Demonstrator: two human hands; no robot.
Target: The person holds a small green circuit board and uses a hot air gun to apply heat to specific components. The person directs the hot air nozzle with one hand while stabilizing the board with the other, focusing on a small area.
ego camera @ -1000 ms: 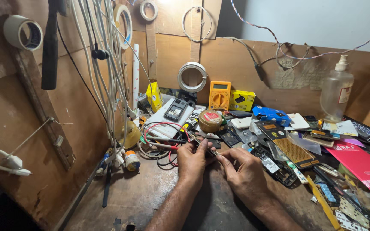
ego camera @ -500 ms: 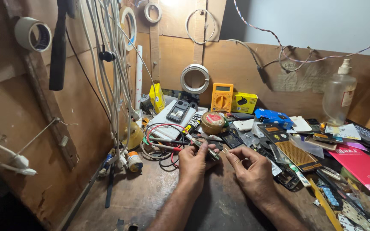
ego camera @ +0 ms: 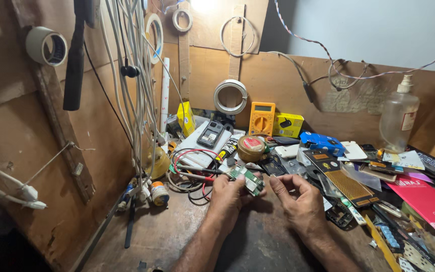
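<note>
Left hand (ego camera: 226, 196) fingers pinch a green board (ego camera: 246, 178). Right hand (ego camera: 300, 199) half-curled, holds nothing. Board could slip into the red wires (ego camera: 192, 166) if the pinch loosens.

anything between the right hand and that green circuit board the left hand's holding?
Nothing visible. The left hand holds the green circuit board above the wooden bench. The right hand sits just beside it, fingertips curled toward the board, with only open air in the gap. The red and black wires lie behind the board, out of that path.
</note>
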